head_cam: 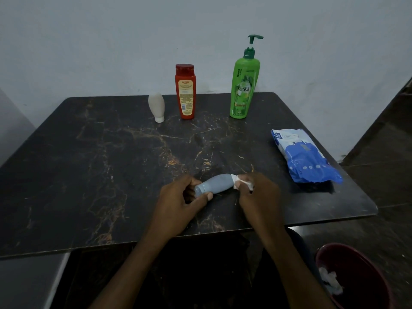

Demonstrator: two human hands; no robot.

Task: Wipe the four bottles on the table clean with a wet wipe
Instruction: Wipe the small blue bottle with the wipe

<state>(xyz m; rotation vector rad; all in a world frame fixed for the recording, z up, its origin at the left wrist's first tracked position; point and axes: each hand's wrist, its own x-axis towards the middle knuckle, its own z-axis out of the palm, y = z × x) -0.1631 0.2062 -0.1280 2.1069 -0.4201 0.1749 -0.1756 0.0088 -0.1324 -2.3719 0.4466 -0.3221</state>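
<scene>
A small grey-blue bottle point(217, 184) lies on its side just above the dark marble table point(100, 166), near the front edge. My left hand point(178, 201) grips its cap end. My right hand point(258, 195) presses a crumpled white wet wipe point(239, 181) against the bottle's other end. At the back stand three more bottles: a small white one point(156, 107) resting on its cap, a red-orange one point(185, 91) and a tall green pump bottle point(244, 85).
A blue and white pack of wet wipes point(303, 155) lies at the table's right side. A dark red bin point(356, 277) holding used white wipes stands on the floor at lower right. A pale wall rises behind the table.
</scene>
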